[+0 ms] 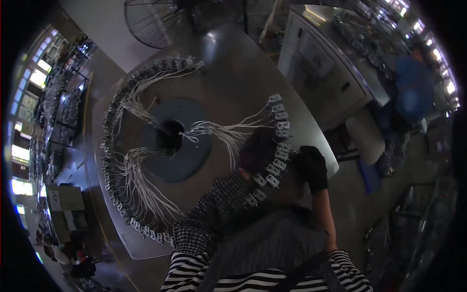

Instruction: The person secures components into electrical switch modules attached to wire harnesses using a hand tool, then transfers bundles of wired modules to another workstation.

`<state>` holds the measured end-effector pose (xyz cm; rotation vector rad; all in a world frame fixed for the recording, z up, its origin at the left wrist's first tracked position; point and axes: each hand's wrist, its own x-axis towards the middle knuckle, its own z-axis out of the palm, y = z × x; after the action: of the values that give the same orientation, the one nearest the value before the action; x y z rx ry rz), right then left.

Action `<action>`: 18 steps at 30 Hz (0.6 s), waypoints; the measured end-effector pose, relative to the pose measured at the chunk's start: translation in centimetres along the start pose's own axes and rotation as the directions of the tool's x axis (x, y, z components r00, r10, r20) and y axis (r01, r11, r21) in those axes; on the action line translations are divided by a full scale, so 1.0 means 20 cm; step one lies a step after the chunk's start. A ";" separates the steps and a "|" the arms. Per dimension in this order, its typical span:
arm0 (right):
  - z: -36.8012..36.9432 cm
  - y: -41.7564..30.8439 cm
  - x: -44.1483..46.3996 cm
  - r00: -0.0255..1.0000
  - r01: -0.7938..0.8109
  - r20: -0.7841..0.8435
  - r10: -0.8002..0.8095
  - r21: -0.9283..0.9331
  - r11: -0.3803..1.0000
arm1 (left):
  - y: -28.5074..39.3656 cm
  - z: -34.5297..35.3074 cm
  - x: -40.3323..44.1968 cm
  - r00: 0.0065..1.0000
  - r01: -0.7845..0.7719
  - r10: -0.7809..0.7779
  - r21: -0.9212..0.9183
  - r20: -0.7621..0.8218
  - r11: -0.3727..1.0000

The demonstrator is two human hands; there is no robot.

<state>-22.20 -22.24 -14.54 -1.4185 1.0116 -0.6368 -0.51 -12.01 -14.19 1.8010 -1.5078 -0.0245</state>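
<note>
Small metal pieces with white wires form a curved row [281, 124] on the right of the metal table. My left hand [258, 148], in a dark glove, is over the wires just inside this row; its fingers blend into the shadow. On the row's outer side is my right hand [313, 169], also dark-gloved, its fingers curled toward the pieces. Whatever may be between those fingers is hidden. White wires [219, 127] run from the row to a dark round centre [170, 137] on a blue disc [197, 163].
More wired pieces [108, 131] curve around the table's left side. A wire-cage fan [153, 22] stands beyond the far edge. A metal cabinet [316, 63] is at the right, with a person in blue [413, 90] past it. Racks [58, 107] line the left.
</note>
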 end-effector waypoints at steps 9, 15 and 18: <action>0.03 -0.02 -0.01 0.999 -0.025 -0.024 0.029 0.149 0.989 | 0.08 -0.05 0.05 0.905 0.331 -0.349 -0.919 0.244 0.216; 0.01 -0.09 -0.02 0.998 -0.066 0.031 0.063 0.141 0.988 | 0.10 -0.09 0.04 0.880 0.412 -0.374 -0.864 0.294 0.290; 0.02 -0.08 -0.03 0.999 -0.036 0.020 0.033 0.184 0.982 | 0.08 -0.07 0.05 0.867 0.442 -0.394 -0.836 0.305 0.325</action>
<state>-21.83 -21.65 -12.91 -1.2393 0.9371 -0.6751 -0.89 -12.06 -11.95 1.1881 -0.6861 -0.9744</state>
